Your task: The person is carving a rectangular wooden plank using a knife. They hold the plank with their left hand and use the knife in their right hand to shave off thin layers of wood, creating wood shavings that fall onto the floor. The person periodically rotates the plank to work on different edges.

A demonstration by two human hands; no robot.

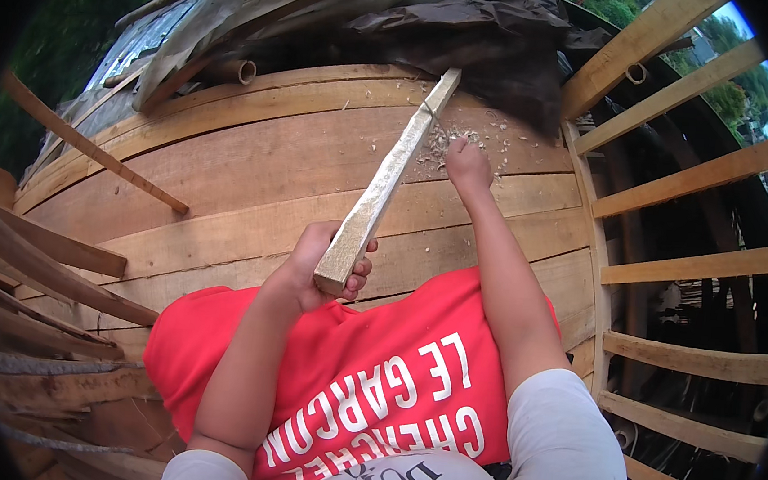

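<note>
My left hand (314,266) grips the near end of a long square wooden stick (389,177), which slants up and away to the right over the plank floor (254,167). My right hand (467,163) is stretched out beside the far part of the stick, fingers closed, down among pale wood shavings (450,141) on the planks. A thin dark edge shows near the stick above this hand, but I cannot tell whether the hand holds a tool. A red cloth with white print (364,383) covers my lap.
Dark and grey plastic sheeting (437,19) lies heaped beyond the planks. A railing of wooden slats (689,264) runs along the right. Loose boards and a thin stick (93,149) lie at the left, with rope (41,362) below. A short pipe (235,70) rests by the sheeting.
</note>
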